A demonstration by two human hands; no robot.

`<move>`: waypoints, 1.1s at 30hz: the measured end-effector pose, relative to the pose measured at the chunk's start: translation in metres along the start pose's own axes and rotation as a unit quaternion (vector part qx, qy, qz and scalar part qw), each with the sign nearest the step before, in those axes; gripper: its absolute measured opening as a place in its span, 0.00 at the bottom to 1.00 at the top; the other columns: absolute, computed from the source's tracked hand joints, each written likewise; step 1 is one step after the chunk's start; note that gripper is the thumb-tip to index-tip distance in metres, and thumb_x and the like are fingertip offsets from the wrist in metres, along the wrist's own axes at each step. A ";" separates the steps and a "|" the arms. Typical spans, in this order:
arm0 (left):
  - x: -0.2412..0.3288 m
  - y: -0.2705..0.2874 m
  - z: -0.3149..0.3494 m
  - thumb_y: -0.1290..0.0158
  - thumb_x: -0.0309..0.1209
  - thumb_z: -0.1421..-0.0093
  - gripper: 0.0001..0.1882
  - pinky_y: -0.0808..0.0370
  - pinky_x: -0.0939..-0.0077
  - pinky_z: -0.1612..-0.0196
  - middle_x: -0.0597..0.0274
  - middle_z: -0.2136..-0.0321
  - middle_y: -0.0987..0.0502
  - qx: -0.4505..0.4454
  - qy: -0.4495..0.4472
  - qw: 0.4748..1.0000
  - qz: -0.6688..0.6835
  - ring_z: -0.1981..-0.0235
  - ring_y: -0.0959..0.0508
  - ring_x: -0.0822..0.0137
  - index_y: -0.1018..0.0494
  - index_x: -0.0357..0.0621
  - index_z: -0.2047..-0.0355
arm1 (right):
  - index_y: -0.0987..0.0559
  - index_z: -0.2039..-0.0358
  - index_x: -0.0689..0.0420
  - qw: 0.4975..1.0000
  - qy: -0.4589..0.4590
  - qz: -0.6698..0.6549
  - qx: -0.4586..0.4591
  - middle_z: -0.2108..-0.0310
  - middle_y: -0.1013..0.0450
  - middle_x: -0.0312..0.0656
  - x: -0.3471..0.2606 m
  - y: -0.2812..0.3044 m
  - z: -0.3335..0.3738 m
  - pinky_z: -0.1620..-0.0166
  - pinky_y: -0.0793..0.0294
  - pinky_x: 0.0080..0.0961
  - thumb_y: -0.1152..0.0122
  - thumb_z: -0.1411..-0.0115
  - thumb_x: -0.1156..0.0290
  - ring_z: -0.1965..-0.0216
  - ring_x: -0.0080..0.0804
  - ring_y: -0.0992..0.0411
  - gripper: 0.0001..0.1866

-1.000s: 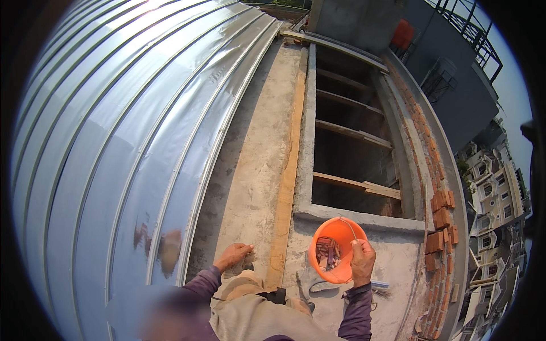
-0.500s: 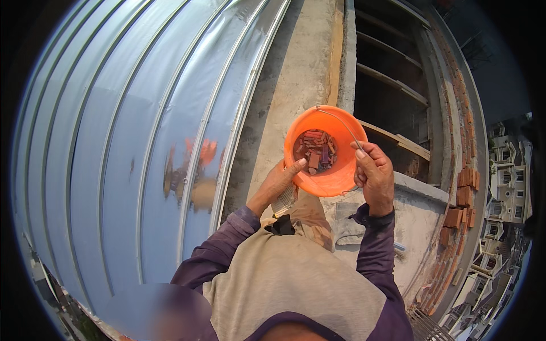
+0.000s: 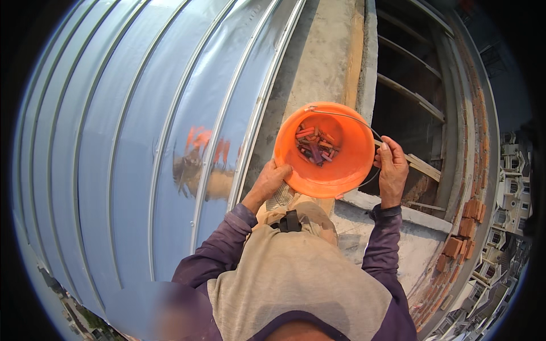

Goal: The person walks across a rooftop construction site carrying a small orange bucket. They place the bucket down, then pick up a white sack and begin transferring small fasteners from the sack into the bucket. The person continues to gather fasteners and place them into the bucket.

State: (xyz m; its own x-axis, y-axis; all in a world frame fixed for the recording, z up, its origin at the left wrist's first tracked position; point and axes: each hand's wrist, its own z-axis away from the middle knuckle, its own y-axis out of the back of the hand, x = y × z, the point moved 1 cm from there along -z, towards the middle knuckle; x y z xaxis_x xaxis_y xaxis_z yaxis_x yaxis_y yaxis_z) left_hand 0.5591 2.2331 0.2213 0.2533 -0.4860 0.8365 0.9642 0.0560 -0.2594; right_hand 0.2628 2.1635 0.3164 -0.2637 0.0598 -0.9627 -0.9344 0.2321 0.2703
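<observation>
An orange plastic bucket [image 3: 354, 170] is tilted so that its mouth faces me. Red and purplish broken brick pieces [image 3: 314, 143] lie at its bottom. My left hand [image 3: 271, 181] grips the left side of the bucket, the thumb over its rim. At the right, my right hand [image 3: 392, 169] is closed on the thin wire handle [image 3: 354, 118], which arches out over the right rim. The outer side and underside of the bucket are hidden.
Shiny ribbed metal sheeting [image 3: 131, 148] spreads at left. Ahead runs a concrete ledge [image 3: 318, 62] with a wooden board [image 3: 354, 57]. A dark opening crossed by wooden beams [image 3: 406, 51] lies at right, beyond it a low brick wall with loose bricks [image 3: 453, 246].
The bucket has come up closer and tilted, and the brick pieces have shifted inside it. My right hand has moved right, drawing the handle outward.
</observation>
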 end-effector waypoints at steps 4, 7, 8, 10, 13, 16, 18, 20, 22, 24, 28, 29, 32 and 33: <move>0.052 0.031 -0.040 0.51 0.28 0.43 0.16 0.25 0.74 0.59 0.59 0.62 0.22 0.050 0.014 0.998 0.019 0.64 0.23 0.69 0.27 0.31 0.56 | 0.24 0.43 0.58 0.995 0.058 0.051 -0.064 0.61 0.25 0.32 -0.006 -0.061 -0.085 0.59 0.27 0.16 0.40 0.31 0.62 0.62 0.16 0.29 0.21; 0.081 0.064 -0.082 0.52 0.28 0.44 0.17 0.24 0.74 0.61 0.58 0.64 0.22 0.103 -0.044 0.990 0.081 0.67 0.23 0.68 0.27 0.31 0.56 | 0.27 0.40 0.57 0.994 0.011 0.012 -0.109 0.56 0.27 0.33 0.004 -0.114 -0.152 0.59 0.26 0.17 0.39 0.32 0.56 0.61 0.16 0.29 0.26; 0.089 0.080 -0.102 0.51 0.29 0.44 0.17 0.24 0.73 0.64 0.57 0.66 0.22 0.111 -0.036 0.989 0.092 0.69 0.22 0.68 0.27 0.31 0.57 | 0.27 0.40 0.57 0.994 -0.027 0.007 -0.105 0.56 0.27 0.33 0.011 -0.132 -0.171 0.59 0.25 0.17 0.39 0.32 0.54 0.61 0.17 0.29 0.27; 0.105 0.112 -0.137 0.51 0.28 0.44 0.17 0.23 0.71 0.67 0.56 0.67 0.22 0.116 0.014 0.989 0.095 0.72 0.22 0.67 0.27 0.30 0.57 | 0.28 0.40 0.56 0.991 -0.079 0.007 -0.105 0.55 0.27 0.34 0.024 -0.160 -0.199 0.59 0.24 0.18 0.40 0.34 0.45 0.61 0.19 0.27 0.32; 0.145 0.144 -0.200 0.52 0.28 0.44 0.16 0.23 0.69 0.75 0.53 0.70 0.22 0.090 0.037 0.989 0.112 0.79 0.22 0.63 0.28 0.28 0.59 | 0.29 0.39 0.57 0.974 -0.198 -0.025 -0.109 0.57 0.28 0.36 0.032 -0.189 -0.224 0.60 0.23 0.19 0.41 0.35 0.41 0.62 0.21 0.27 0.36; 0.191 0.154 -0.253 0.51 0.28 0.44 0.16 0.22 0.69 0.72 0.53 0.68 0.22 0.060 0.066 0.992 0.090 0.77 0.22 0.63 0.28 0.29 0.57 | 0.31 0.38 0.58 0.954 -0.270 -0.041 -0.128 0.59 0.28 0.38 0.026 -0.198 -0.239 0.61 0.22 0.19 0.42 0.36 0.38 0.61 0.22 0.26 0.39; 0.217 0.151 -0.295 0.49 0.28 0.44 0.18 0.21 0.70 0.65 0.54 0.64 0.22 0.034 0.097 0.993 0.067 0.68 0.21 0.64 0.28 0.30 0.54 | 0.33 0.37 0.60 0.945 -0.281 -0.090 -0.141 0.58 0.27 0.39 0.022 -0.210 -0.264 0.60 0.21 0.20 0.42 0.36 0.39 0.61 0.22 0.25 0.40; 0.238 0.144 -0.347 0.49 0.28 0.43 0.18 0.21 0.71 0.62 0.54 0.62 0.22 -0.002 0.130 0.989 0.064 0.65 0.20 0.64 0.29 0.31 0.53 | 0.34 0.39 0.61 0.939 -0.280 -0.122 -0.156 0.60 0.27 0.38 0.018 -0.225 -0.301 0.59 0.20 0.23 0.43 0.35 0.41 0.62 0.23 0.24 0.38; 0.245 0.127 -0.391 0.49 0.28 0.43 0.19 0.22 0.71 0.58 0.54 0.61 0.22 -0.028 0.157 0.986 0.052 0.62 0.21 0.64 0.29 0.31 0.52 | 0.32 0.42 0.60 0.937 -0.280 -0.149 -0.143 0.61 0.26 0.38 0.022 -0.236 -0.340 0.59 0.19 0.24 0.41 0.34 0.44 0.63 0.23 0.23 0.34; 0.260 0.110 -0.447 0.48 0.28 0.43 0.20 0.24 0.71 0.53 0.55 0.60 0.22 -0.037 0.166 0.985 0.020 0.59 0.21 0.64 0.29 0.31 0.51 | 0.30 0.48 0.58 0.937 -0.262 -0.187 -0.137 0.62 0.23 0.38 0.027 -0.245 -0.397 0.60 0.18 0.26 0.39 0.34 0.53 0.65 0.24 0.22 0.24; 0.290 0.061 -0.538 0.51 0.28 0.44 0.21 0.26 0.71 0.49 0.52 0.56 0.23 0.016 0.110 0.993 0.030 0.55 0.23 0.63 0.29 0.30 0.50 | 0.29 0.52 0.58 0.910 -0.285 -0.249 -0.169 0.62 0.23 0.39 0.032 -0.249 -0.529 0.62 0.17 0.29 0.37 0.35 0.64 0.68 0.25 0.21 0.17; 0.307 0.050 -0.565 0.50 0.28 0.44 0.21 0.26 0.71 0.49 0.52 0.56 0.23 0.047 0.097 0.994 0.031 0.55 0.23 0.63 0.29 0.30 0.50 | 0.29 0.51 0.58 0.907 -0.283 -0.256 -0.176 0.61 0.22 0.39 0.028 -0.254 -0.569 0.62 0.17 0.28 0.38 0.35 0.66 0.67 0.24 0.21 0.16; 0.351 0.035 -0.637 0.49 0.28 0.44 0.22 0.26 0.71 0.48 0.53 0.55 0.23 -0.001 0.135 0.984 0.115 0.54 0.22 0.63 0.29 0.31 0.49 | 0.28 0.52 0.59 0.908 -0.254 -0.271 -0.195 0.60 0.22 0.39 0.009 -0.257 -0.664 0.62 0.17 0.27 0.40 0.36 0.71 0.67 0.24 0.21 0.14; 0.365 0.031 -0.655 0.49 0.28 0.44 0.22 0.26 0.70 0.48 0.54 0.55 0.23 -0.030 0.150 0.977 0.147 0.54 0.23 0.63 0.29 0.32 0.49 | 0.27 0.53 0.59 0.901 -0.233 -0.300 -0.207 0.60 0.22 0.39 -0.001 -0.256 -0.693 0.62 0.17 0.26 0.40 0.37 0.72 0.67 0.24 0.21 0.13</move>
State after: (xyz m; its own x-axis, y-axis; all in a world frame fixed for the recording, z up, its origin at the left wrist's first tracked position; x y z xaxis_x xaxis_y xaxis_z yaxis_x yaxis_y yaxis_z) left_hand 0.6294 1.4863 0.2019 0.4748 -0.6912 0.5448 0.8447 0.1841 -0.5026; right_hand 0.3362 1.4314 0.2516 0.3590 0.4681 -0.8075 -0.9099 -0.0170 -0.4144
